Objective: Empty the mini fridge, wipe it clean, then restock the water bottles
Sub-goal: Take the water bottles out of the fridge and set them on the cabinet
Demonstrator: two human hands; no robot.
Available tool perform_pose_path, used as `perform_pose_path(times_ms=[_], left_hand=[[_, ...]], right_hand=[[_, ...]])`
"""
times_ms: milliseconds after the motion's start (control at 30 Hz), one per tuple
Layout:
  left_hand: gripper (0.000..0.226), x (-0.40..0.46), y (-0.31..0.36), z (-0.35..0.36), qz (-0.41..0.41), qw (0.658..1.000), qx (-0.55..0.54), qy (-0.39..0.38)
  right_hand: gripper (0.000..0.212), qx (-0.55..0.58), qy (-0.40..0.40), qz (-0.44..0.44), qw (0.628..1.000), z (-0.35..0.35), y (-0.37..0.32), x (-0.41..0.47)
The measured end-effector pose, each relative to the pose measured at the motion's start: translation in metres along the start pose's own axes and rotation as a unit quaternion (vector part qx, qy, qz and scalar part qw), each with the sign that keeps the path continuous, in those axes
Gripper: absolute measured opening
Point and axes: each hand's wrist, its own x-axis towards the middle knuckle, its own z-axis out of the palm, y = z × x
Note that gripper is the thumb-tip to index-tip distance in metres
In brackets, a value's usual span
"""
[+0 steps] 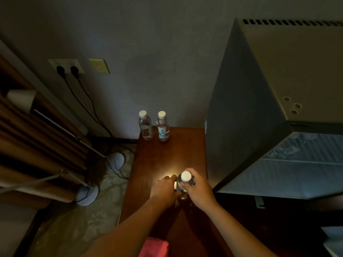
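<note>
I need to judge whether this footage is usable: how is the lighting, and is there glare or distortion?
Head view: the room is dim; a bright glow flares between the left hand and the bottle gripped by the right hand; the wide lens bends the fridge edges.

Glossy wooden table [167, 154], clear plastic bottles [146, 127].

I log a dim room: plain grey plaster wall [148, 52] far beyond the fingers, white double socket plate [65, 66] with two black plugs up-left, yellow wall plate [99, 66] beside it. Dark reddish wooden table top [167, 156] beneath them; pale patterned floor [92, 219] left; brown wooden slatted furniture [27, 145] far left.
</note>
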Motion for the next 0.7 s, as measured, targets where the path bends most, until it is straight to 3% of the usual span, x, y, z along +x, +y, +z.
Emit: perform_pose_path(times_ms=[300,700], left_hand=[[0.047,0.044,-0.005,-0.012,0.014,1.0,-0.023,0.01],[0.022,0.111,-0.021,-0.031,0.0,0.997,-0.073,0.033]], right_hand=[[0.037,0.029,0.035,0.031,0.999,0.001,-0.009,0.041],[0.041,0.057,0.084,0.009,0.995,0.002,-0.043,0.11]])
